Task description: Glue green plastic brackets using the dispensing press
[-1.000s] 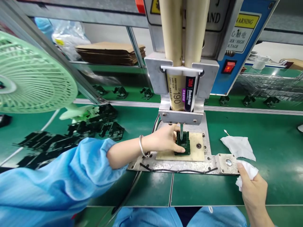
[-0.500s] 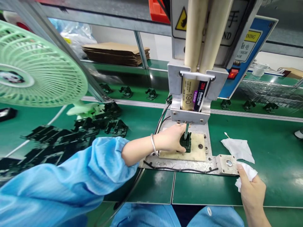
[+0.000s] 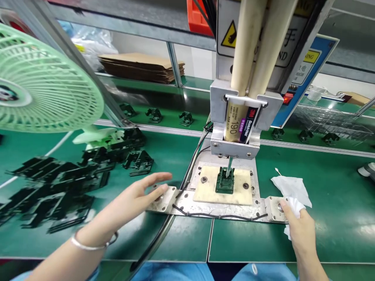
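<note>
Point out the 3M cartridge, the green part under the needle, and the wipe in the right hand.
3M cartridge (image 3: 234, 124), head view, on its label.
Green part (image 3: 224, 184), head view, on its top.
Wipe (image 3: 296, 207), head view, on its upper fold.

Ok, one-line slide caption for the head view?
Open left hand near steel dispenser base, right hand clutching white cloth wipe

Bright light, glare on the green mat (image 3: 181, 238) (patchy), bowed edges

Mint-green desk fan (image 3: 43, 82) at left, black moulded parts (image 3: 55, 183) piled on green worktop (image 3: 181, 242); flattened cardboard sheets (image 3: 142, 68) on shelf (image 3: 140, 84) behind, plastic bag (image 3: 90, 48) beside them; wire basket (image 3: 331, 121) back right.
</note>
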Available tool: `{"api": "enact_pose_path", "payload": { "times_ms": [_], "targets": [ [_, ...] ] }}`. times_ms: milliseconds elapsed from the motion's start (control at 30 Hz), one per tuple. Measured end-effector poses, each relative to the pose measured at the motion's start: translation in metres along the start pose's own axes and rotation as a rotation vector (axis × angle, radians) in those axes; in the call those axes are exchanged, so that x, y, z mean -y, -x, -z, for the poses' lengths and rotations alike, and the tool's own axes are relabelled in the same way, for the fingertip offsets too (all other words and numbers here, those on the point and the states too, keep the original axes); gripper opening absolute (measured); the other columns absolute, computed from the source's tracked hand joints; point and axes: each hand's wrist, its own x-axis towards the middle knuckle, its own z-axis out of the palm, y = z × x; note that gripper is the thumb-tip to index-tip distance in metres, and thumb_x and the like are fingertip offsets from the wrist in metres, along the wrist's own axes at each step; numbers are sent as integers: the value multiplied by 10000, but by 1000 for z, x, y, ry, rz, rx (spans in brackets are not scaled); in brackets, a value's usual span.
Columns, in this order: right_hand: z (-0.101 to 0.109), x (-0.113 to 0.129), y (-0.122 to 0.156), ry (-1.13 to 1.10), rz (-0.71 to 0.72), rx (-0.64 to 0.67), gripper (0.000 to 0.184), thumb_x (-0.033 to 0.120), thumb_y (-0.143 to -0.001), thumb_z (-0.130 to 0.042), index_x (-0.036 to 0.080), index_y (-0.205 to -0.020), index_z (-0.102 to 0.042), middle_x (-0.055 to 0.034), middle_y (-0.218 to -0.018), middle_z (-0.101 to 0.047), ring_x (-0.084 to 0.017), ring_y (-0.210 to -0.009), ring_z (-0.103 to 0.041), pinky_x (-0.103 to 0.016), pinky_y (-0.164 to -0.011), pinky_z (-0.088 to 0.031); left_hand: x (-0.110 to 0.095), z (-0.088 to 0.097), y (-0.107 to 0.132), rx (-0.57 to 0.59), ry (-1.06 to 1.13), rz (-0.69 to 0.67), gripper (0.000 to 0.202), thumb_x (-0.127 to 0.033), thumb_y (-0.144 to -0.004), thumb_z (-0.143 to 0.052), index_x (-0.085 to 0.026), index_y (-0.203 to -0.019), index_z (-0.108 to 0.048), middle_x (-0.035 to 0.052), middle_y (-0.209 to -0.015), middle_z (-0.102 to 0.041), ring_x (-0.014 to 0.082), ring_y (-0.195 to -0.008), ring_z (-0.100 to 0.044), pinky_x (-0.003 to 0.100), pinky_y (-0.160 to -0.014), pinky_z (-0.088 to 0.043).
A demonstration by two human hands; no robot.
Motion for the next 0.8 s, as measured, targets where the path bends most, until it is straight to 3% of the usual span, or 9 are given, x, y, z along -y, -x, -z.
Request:
{"api": "enact_pose_path", "payload": {
  "times_ms": [67,167,367,800],
  "targets": [
    [-3,1,0,-12,-3,-4,734,761,-534,-744,144,-930,-702,-67,-867,-703,-294,-810,-616,-343,-628,-478,18,-4,3,33,111,28,593,-640,-562,-772,-223,-982,-736,99,-1034,-728,286,-860,-687,281,-607,-579],
    [-7,-3,0,-14,-5,-42,754,753,-526,-758,140,-961,-698,-77,-900,-705,-312,-843,-621,-358,-648,-471,33,-14,7,-8,213,69,682,-659,-620,-743,-226,-1140,-661,99,-1108,-707,241,-837,-675,261,-631,-573],
    [-10,-9,0,-39,26,-92,764,762,-521,-739,142,-966,-694,-86,-903,-707,-323,-876,-626,-374,-708,-469,39,-26,10,-139,312,112,642,-662,-584,-771,-195,-1012,-667,70,-901,-728,189,-691,-639,213,-558,-518],
    [-7,-11,-1,-18,11,-69,780,768,-531,-748,143,-994,-697,-84,-882,-704,-302,-789,-625,-360,-643,-467,44,-27,8,-146,311,134,611,-659,-573,-778,-212,-978,-675,29,-836,-723,146,-660,-591,156,-537,-467]
  ]
}}
